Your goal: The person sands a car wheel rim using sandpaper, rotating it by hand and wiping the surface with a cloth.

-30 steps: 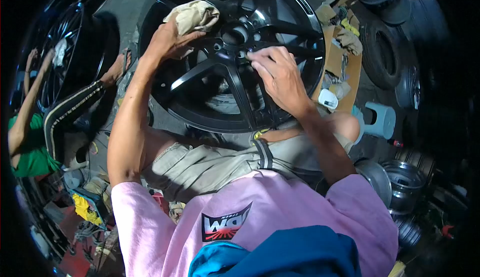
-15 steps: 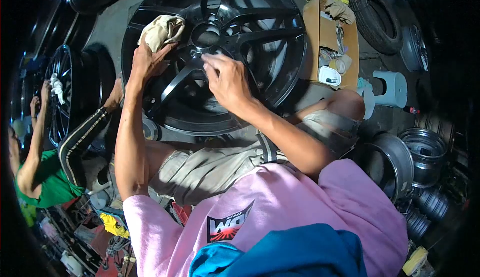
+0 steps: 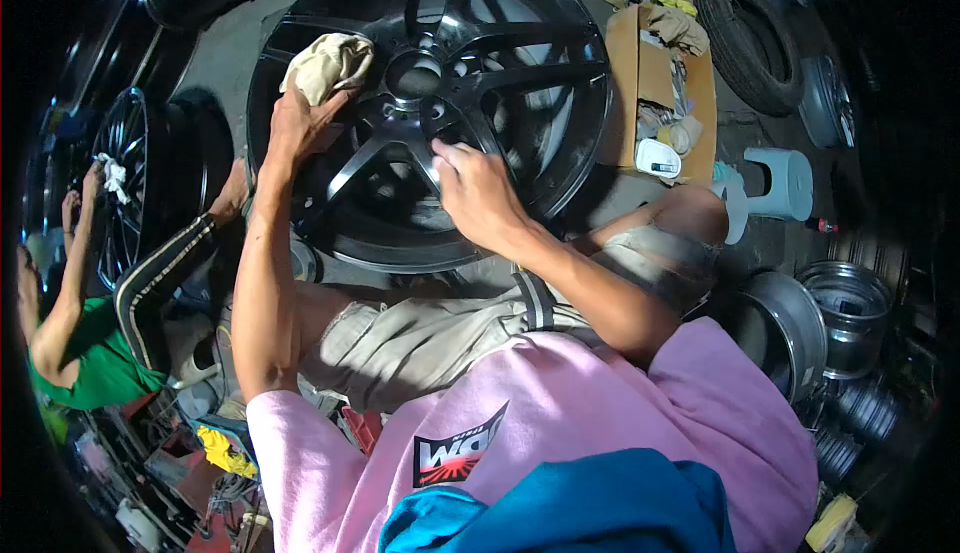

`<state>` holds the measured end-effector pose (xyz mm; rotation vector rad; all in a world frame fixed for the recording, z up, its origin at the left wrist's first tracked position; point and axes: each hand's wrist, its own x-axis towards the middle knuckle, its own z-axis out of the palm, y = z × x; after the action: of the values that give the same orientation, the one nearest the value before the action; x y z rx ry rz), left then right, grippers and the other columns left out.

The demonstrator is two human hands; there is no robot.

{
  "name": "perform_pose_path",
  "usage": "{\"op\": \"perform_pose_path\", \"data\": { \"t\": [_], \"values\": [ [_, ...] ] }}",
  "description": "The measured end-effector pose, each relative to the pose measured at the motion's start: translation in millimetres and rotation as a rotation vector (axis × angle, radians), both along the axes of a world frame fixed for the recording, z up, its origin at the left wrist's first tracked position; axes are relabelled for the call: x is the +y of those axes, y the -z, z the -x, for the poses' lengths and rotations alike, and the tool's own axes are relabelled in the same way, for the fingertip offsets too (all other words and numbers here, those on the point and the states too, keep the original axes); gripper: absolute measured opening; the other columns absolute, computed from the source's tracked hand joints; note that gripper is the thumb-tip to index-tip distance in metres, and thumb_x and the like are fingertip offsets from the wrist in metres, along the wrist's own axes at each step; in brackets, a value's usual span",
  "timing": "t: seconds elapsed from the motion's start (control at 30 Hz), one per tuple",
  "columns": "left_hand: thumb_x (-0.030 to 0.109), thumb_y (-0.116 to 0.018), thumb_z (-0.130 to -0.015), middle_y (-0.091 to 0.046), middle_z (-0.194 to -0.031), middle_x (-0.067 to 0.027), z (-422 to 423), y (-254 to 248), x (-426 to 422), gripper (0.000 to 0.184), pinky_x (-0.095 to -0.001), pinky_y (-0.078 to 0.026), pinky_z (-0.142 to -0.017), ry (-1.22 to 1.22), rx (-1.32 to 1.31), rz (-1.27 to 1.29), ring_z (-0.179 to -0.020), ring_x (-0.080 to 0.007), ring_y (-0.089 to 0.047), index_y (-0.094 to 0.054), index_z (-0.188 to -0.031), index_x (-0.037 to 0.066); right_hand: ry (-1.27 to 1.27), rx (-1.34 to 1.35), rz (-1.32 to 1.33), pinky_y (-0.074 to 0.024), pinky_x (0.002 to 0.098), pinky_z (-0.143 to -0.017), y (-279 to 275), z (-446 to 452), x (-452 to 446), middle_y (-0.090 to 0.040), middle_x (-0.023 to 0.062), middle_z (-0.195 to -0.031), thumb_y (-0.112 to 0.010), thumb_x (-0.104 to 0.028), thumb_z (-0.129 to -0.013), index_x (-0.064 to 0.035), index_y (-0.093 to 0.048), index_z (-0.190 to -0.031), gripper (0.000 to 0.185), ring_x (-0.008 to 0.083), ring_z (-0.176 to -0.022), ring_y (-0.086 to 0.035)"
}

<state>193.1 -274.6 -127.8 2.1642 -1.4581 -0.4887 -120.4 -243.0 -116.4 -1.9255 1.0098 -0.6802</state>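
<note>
A large black spoked wheel rim lies in front of me. On its left side my left hand is wrapped round a cream cloth, which rests near the hub. My right hand is over the lower spokes, just below the hub, with its fingers bent and pressed together. Whether those fingertips hold something small cannot be made out.
At the left a co-worker in green holds a white cloth at another black wheel. To the right are a cardboard box, a tyre, a pale blue stool and silver rims.
In the last half second my right hand has moved down and right from the hub onto the lower spokes. The view shifted earlier. My left hand still has the cloth.
</note>
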Motion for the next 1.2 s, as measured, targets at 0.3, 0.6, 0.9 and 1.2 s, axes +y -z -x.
{"op": "perform_pose_path", "data": {
  "t": [0.3, 0.6, 0.9, 1.2],
  "values": [
    [0.044, -0.086, -0.086, -0.07, -0.134, -0.0255, -1.5, 14.2, -1.2, 0.085, -0.0456, -0.054, -0.107, -0.011, -0.048, 0.044, -0.127, -0.0393, -0.068, -0.049, -0.152, 0.004, 0.026, -0.076, 0.271, -0.0587, 0.0439, -0.082, 15.7, 4.0, 7.0, -0.075, 0.0268, -0.106, -0.065, -0.006, -0.099, 0.0084, -0.072, -0.121, 0.027, 0.0415, -0.094, -0.075],
    [0.058, -0.08, -0.087, -0.072, -0.115, -0.0315, 5.0, 20.3, 0.8, 0.092, -0.0549, -0.055, -0.095, 0.017, -0.132, 0.116, -0.114, -0.0492, -0.069, -0.038, -0.144, 0.0, -0.373, 0.136, 0.531, -0.0566, 0.0436, -0.095, -64.2, 29.0, -109.1, -0.075, 0.019, -0.111, -0.069, -0.006, -0.094, -0.0015, -0.076, -0.118, 0.025, 0.0367, -0.107, -0.072],
    [0.047, -0.084, -0.082, -0.062, -0.134, -0.0341, 16.1, 7.3, -5.3, 0.108, -0.053, -0.056, -0.097, -0.033, -0.137, 0.15, -0.12, -0.0496, -0.064, -0.025, -0.157, -0.002, -0.949, 0.42, 0.95, -0.049, 0.0436, -0.107, -53.2, 12.2, -132.9, -0.065, 0.0092, -0.117, -0.075, -0.019, -0.09, -0.0019, -0.073, -0.108, 0.025, 0.0296, -0.125, -0.059],
    [0.045, -0.084, -0.083, -0.062, -0.134, -0.0349, 13.7, 8.4, -8.4, 0.102, -0.0528, -0.053, -0.103, 0.009, -0.09, 0.187, -0.124, -0.0496, -0.062, -0.027, -0.155, -0.001, -0.781, 0.574, 1.076, -0.0424, 0.0433, -0.109, -52.3, 9.4, -115.9, -0.065, 0.0056, -0.12, -0.07, -0.022, -0.096, -0.0042, -0.074, -0.117, 0.028, 0.0279, -0.13, -0.054]
  ]
}}
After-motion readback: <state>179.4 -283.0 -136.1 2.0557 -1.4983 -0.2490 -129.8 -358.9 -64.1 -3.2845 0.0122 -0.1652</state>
